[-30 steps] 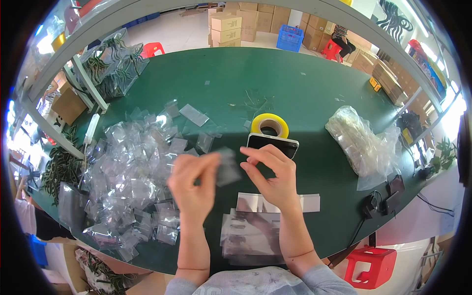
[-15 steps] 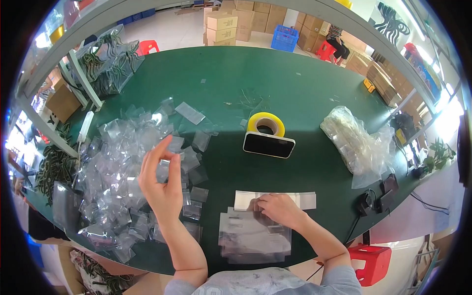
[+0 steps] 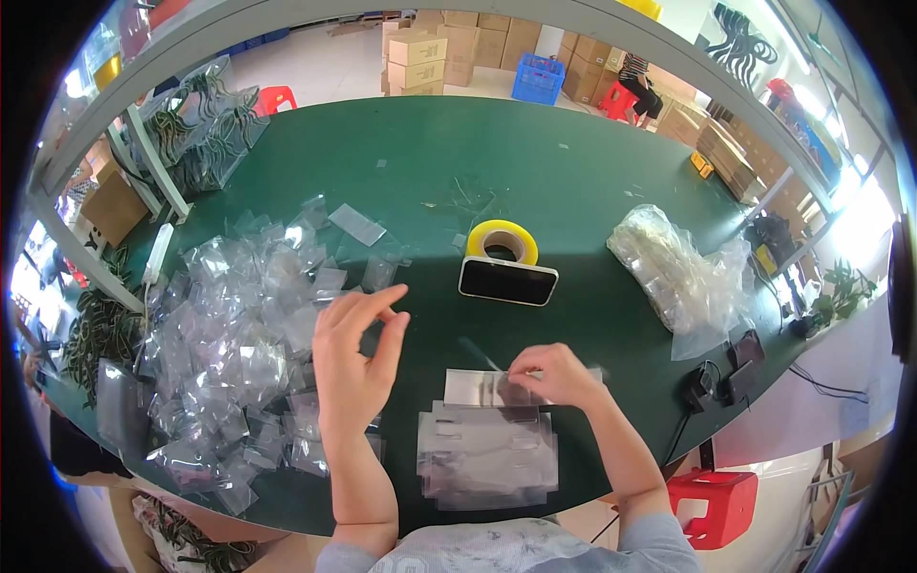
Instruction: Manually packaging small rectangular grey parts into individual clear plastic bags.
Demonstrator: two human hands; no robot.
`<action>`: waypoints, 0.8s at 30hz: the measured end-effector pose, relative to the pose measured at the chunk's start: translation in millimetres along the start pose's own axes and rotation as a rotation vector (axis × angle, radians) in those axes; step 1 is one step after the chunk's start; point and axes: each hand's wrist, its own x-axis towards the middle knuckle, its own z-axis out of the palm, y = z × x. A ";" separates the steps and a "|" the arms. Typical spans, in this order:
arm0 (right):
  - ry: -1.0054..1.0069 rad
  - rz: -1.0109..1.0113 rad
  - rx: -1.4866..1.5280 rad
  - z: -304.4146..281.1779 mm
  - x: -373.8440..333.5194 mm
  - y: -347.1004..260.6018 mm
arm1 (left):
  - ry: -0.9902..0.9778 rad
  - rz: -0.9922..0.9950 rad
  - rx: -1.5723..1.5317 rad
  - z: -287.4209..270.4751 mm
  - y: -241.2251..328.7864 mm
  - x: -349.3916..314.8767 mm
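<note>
Raised over the right edge of the clear bag pile, my left hand point(image 3: 355, 358) has its thumb and forefinger apart and holds nothing. My right hand point(image 3: 556, 375) is closed in a pinch on a thin piece of clear film point(image 3: 480, 353), whose faint edge sticks out up and to the left. Beneath those fingertips lies a pale, flat strip point(image 3: 465, 387). Just nearer to me is a loose stack of clear plastic sleeves point(image 3: 487, 458), overlapping unevenly. The heap of small clear plastic bags point(image 3: 229, 334) spreads across the left of the green table point(image 3: 411, 153).
A phone point(image 3: 507, 281) leans against a roll of yellow tape point(image 3: 501, 241) in the middle. A large crumpled plastic bag point(image 3: 678, 277) lies to the right, with dark adapters point(image 3: 705, 390) and cables near the edge. Grey shelf frame bars point(image 3: 153, 162) rise at the left.
My left hand has moved right and toward me, away from the bag heap. My right hand has lifted slightly with the film in its pinch. The whole view has shifted a little.
</note>
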 end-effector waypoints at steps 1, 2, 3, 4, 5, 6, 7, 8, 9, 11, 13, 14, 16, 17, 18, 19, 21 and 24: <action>0.054 0.019 -0.015 -4.6 3.1 -6.5 | -0.065 0.012 0.003 2.3 -1.2 -1.1; 0.055 0.019 -0.014 -6.7 6.8 -7.1 | -0.129 0.024 0.008 4.5 -1.9 -2.3; -0.006 0.004 -0.086 -8.8 9.9 -6.9 | -0.150 0.053 0.018 7.6 -2.2 -2.7; -0.069 -0.011 -0.158 -8.6 11.6 -6.7 | -0.153 0.057 0.014 8.2 -1.2 -3.0; -0.064 -0.008 -0.158 -5.2 12.3 -7.4 | -0.164 0.058 0.025 8.1 -0.1 -3.5; -0.122 0.030 -0.079 -1.8 13.3 -8.3 | -0.169 0.056 0.039 8.1 1.5 -3.4; -0.181 0.069 0.001 1.6 13.8 -8.3 | -0.167 0.056 0.038 7.8 2.7 -2.6; -0.182 0.069 -0.002 5.5 13.7 -6.5 | -0.164 0.055 0.033 7.4 3.7 -1.3; -0.188 0.074 -0.026 11.3 12.3 -3.3 | -0.165 0.054 0.027 7.3 3.6 -1.0; -0.192 0.116 -0.061 18.0 9.5 3.2 | -0.168 0.053 0.030 8.7 2.5 -1.2; -0.135 0.085 -0.059 15.8 10.4 1.4 | -0.164 0.049 0.046 6.4 1.5 -1.7; -0.074 0.058 -0.057 13.8 10.8 -0.4 | -0.175 0.050 0.048 5.7 1.1 -1.9; 0.001 0.043 -0.143 5.1 13.8 -13.1 | -0.187 0.052 0.048 6.2 0.1 -3.1; 0.077 0.028 -0.228 3.1 15.0 -17.2 | -0.203 0.052 0.045 6.9 -0.3 -4.1; 0.078 0.028 -0.230 3.5 15.3 -17.8 | -0.218 0.055 0.041 8.0 -0.4 -4.4; 0.106 0.015 -0.247 4.3 15.5 -18.2 | -0.218 0.056 0.039 8.8 -0.3 -4.6; 0.134 0.001 -0.266 7.9 14.0 -16.5 | -0.235 0.065 0.052 9.3 -0.2 -5.0; -0.030 0.013 -0.140 15.4 11.0 -12.3 | -0.239 0.060 0.054 7.3 -0.5 -5.0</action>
